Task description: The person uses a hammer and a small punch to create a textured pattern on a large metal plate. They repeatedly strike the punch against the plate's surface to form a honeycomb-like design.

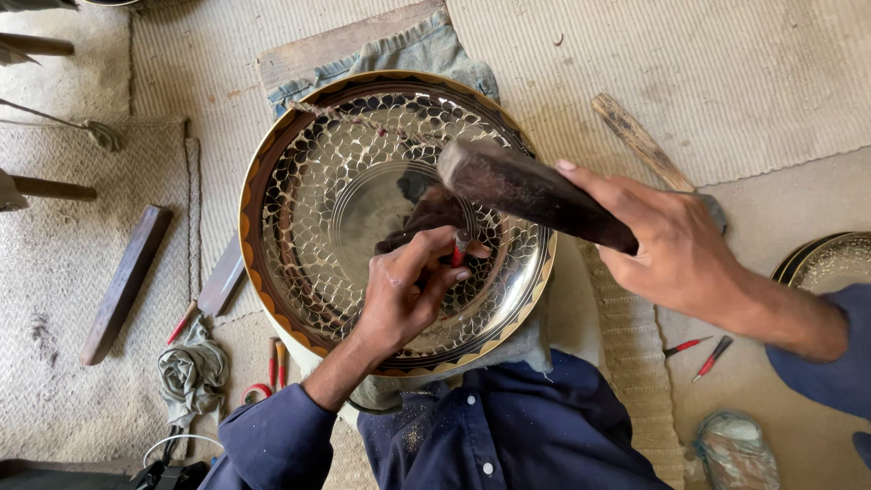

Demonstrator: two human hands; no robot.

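Head camera, looking straight down from where I watch. Left hand [399, 295] pinches a small red-handled chisel [460, 247] between thumb and fingertips, the tip set against the engraved brass plate [299, 209]. The plate lies under those fingers, tilted on a blue cloth [426, 50], its scale pattern bright and its rim dark with a gold edge. Right hand [676, 245] is wrapped tight round the handle of a dark wooden mallet [517, 186]; the mallet head hangs just above and beyond the left fingertips, apart from the chisel. Right of the right hand's fingers I see a wooden stick [640, 141] on the mat. Near the left elbow, a grey rag [192, 372] and more red-handled tools [275, 363].
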